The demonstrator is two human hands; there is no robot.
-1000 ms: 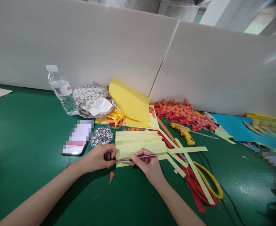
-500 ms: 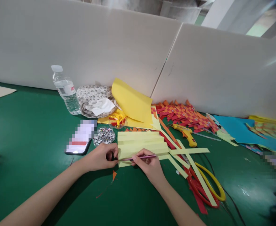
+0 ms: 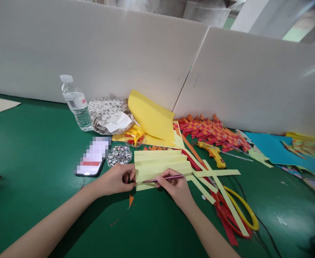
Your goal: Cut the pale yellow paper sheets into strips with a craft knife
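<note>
Pale yellow pleated paper sheet (image 3: 163, 165) lies flat on the green tabletop (image 3: 146, 229), directly before the person. Right hand (image 3: 175, 187) pinches a slender pinkish pen-like tool (image 3: 173, 177), its tip on the sheet's near left part. Left hand (image 3: 117, 180) curls at the left edge, thumb touching; cannot tell whether it grips. Beyond: small black-and-white discs (image 3: 120, 154), left; yellow glue gun (image 3: 214, 154), right.
</note>
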